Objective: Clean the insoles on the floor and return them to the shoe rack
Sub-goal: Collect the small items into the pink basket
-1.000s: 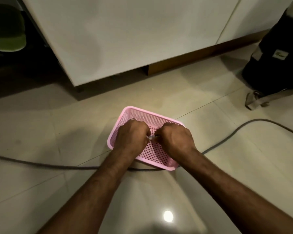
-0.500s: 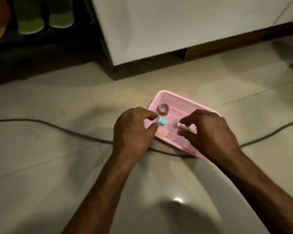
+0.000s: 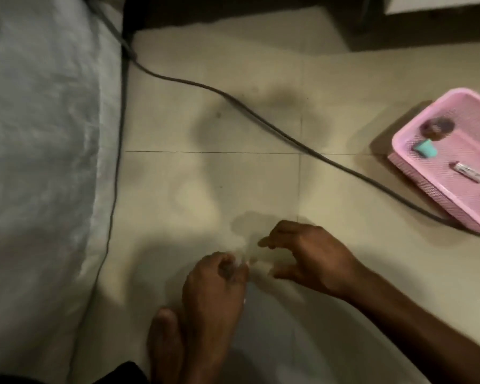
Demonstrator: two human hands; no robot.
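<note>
Head view, blurred. The left hand and right hand hover close together over the tiled floor. The left fingers are curled, apparently pinching something small and pale; what it is cannot be told. The right fingers are loosely spread and hold nothing. No insole or shoe rack can be made out. A pink basket lies to the right, holding a teal cap, a small tube and a ring. A grey cable crosses the floor; grey fabric fills the left.
</note>
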